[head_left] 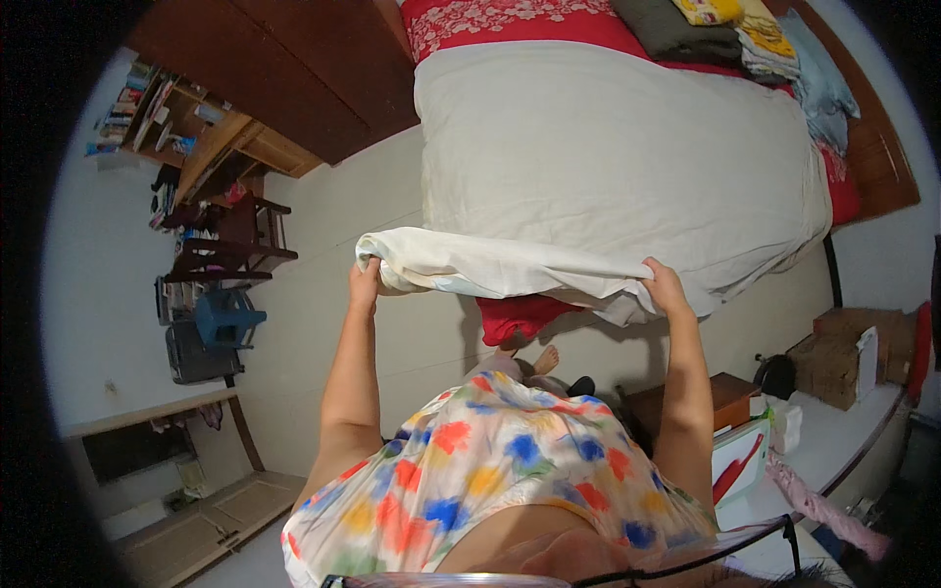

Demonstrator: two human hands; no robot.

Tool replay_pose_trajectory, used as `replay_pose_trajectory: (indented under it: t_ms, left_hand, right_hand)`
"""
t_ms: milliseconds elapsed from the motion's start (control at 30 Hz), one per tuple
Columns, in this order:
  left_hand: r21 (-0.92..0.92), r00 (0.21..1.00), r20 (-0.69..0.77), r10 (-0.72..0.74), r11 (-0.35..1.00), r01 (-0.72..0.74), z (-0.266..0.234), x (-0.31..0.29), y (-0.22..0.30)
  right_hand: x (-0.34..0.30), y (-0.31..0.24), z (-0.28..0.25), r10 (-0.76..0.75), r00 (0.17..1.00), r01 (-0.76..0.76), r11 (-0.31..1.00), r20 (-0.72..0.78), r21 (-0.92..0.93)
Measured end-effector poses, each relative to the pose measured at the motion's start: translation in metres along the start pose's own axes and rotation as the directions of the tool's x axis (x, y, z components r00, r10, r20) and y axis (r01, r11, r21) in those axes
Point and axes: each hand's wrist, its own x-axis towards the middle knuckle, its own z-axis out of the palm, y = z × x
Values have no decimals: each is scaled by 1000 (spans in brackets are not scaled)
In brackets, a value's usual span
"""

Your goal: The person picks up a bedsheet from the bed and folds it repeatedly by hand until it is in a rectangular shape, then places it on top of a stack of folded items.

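Observation:
A white sheet (588, 147) covers most of the bed, and its near edge is lifted into a long loose fold between my hands. At the fold's left end, my left hand (367, 280) is closed on the cloth. My right hand (665, 284) grips the same edge at the right end. Both arms reach out straight in front of me. Under the fold, a bunched piece of red cloth (524, 316) hangs down over the near side of the bed. Red bedding (520, 24) with a pale floral pattern shows beyond the sheet's far edge.
Folded dark cloth (681, 34) and a light blue pillow (823, 83) lie at the bed's far right. On the left stand a brown wardrobe (294, 69), a wooden chair (240, 250) and a blue stool (227, 316). Cardboard boxes (833, 367) sit at right.

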Motion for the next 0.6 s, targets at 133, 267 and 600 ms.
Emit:
replay_pose_trajectory:
  t_ms: [133,267,600]
  left_hand:
    - [-32,992,-119,-44,999,41,16,15,-30]
    - [47,982,-187,-8,999,17,33,60,-46]
    - [441,937,-344,-56,872,213,111,237,-76]
  right_hand:
    - [33,-28,-40,-105,983,122,987,152,-105]
    - [87,-50,-55,-132,971,157,980,200,-118]
    - [271,-17,10,-128,978,164,959,162,-233]
